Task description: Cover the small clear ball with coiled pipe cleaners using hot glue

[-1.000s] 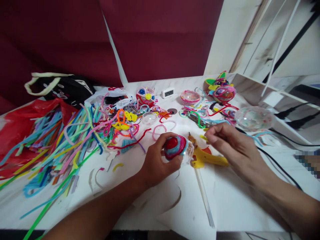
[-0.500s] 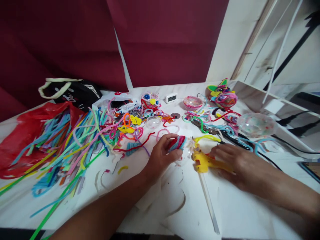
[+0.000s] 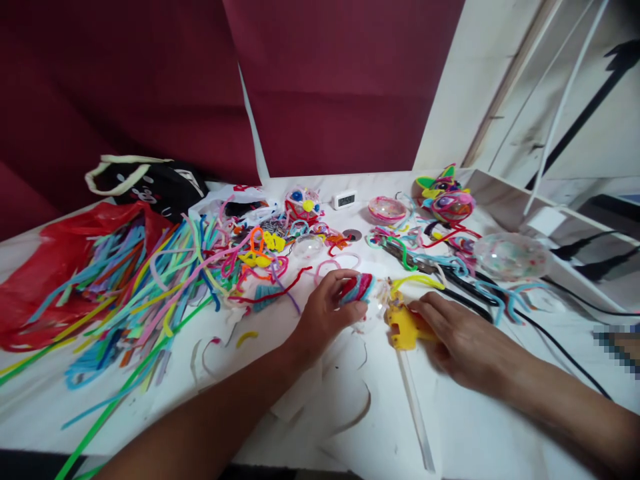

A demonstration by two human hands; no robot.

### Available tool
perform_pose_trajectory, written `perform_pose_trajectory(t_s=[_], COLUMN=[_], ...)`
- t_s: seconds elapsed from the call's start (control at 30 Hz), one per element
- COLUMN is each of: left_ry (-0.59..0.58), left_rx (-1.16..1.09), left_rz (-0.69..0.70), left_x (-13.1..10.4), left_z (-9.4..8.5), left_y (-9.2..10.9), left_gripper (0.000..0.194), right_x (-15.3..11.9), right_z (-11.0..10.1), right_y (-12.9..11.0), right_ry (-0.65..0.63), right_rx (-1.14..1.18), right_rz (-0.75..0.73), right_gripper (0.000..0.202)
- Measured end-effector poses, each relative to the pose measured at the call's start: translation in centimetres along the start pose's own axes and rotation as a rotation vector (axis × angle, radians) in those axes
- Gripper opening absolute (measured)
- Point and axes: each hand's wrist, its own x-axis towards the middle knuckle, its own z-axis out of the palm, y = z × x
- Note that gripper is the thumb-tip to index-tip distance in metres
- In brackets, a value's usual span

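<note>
Over the white table (image 3: 465, 427), the right hand (image 3: 453, 337) has dropped onto the yellow plastic glue gun (image 3: 403, 327), fingers wrapped around its handle! The left hand's (image 3: 323, 317) fingers, narrow, grip the red-and-blue-striped clear ball (image 3: 359, 288) just beside it. Taking up the gun seems the step; next calls for steadiness.

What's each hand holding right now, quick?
Left hand: closed on the striped ball.
Right hand: at the yellow glue gun; whether it's closed can't be told.
</note>
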Motion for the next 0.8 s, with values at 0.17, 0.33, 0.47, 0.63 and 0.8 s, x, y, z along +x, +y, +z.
perform_pose_trajectory(t_s=[0.17,0.33,0.47,0.63,0.8], left_ry=[0.038,0.089,0.112,0.103,0.097], left_rx=[0.024,0.017,0.021,0.043,0.069], left_rz=[0.036,0.051,0.056,0.085,0.089], left_x=[0.4,0.5,0.7,1.0,1.1], left_z=[-0.3,-0.4,-0.6,-0.9,-1.0], left_y=[-0.1,0.3,0.2,-0.5,-0.7], left_gripper=[0.041,0.042,0.043,0.043,0.043], right_x=[-0.9,-1.7,-1.4,-1.4,-1.5], right_z=[-2.9,-4.5,-4.8,-5.6,-6.6], right_y=[0.5,1.4,2.0,3.1,2.4], right_ry=[-0.001,-0.019,-0.041,-0.207,-0.072], right_rx=[0.273,0.928,1.297,1.496,1.305], right_rz=[0.025,0.209,0.314,0.351,0.394], right_gripper=[0.059,0.03,0.034,0.036,0.028])
